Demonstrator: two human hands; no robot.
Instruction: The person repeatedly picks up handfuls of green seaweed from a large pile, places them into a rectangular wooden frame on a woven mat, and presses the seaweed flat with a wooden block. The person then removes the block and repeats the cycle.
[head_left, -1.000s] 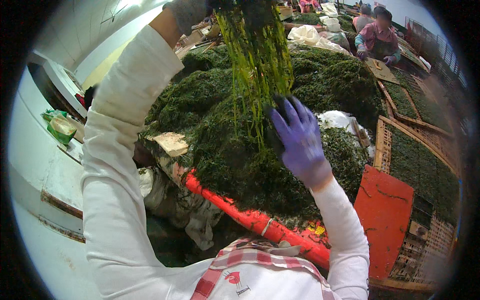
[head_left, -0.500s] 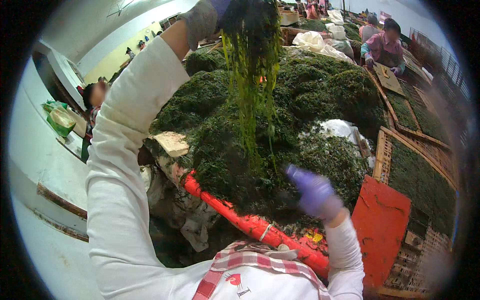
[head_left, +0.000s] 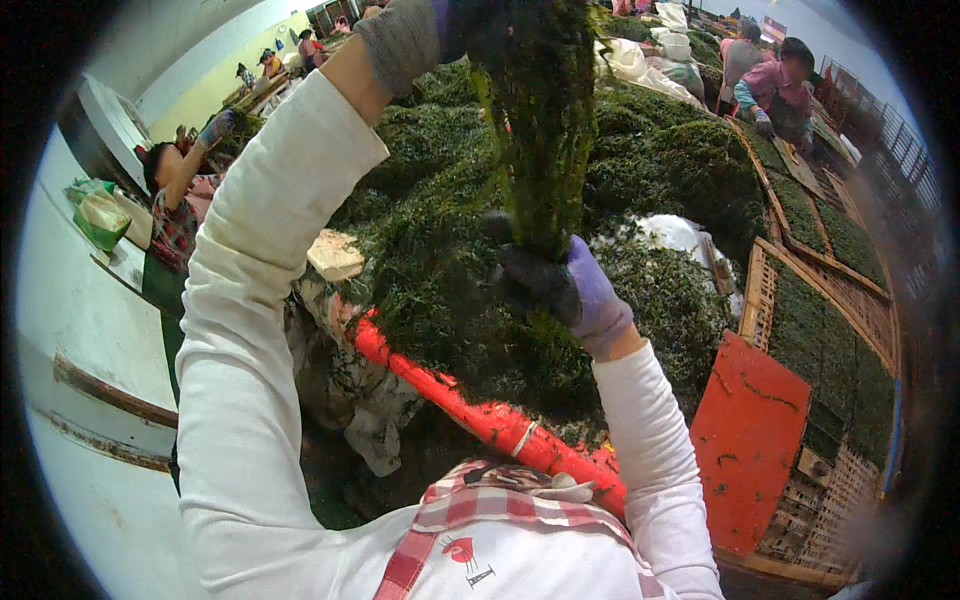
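Observation:
Raised high at the upper edge, my left hand (head_left: 408, 42) in a grey and purple glove is closed on a long bunch of dark green seaweed (head_left: 545, 140). Its fingertips are hidden by the weed and the picture's edge. The bunch hangs down in front of me. Lower on it, my right hand (head_left: 575, 293), in a purple glove with dark fingers, is wrapped round the strands. Some weed trails below that grip. Behind and beneath both hands lies a large heap of the same seaweed (head_left: 440, 230).
A red padded bar (head_left: 440, 388) edges the heap on my side. At right are a red board (head_left: 748, 440) and slatted wooden frames (head_left: 762, 300) bearing seaweed. White sacking (head_left: 680, 240) shows in the heap. A co-worker (head_left: 780, 90) stands far right, another (head_left: 180, 190) at left.
My right hand has come up and left from over the heap and closed round the hanging seaweed. The bunch has shifted slightly right and looks gathered. The left co-worker's raised arm now shows.

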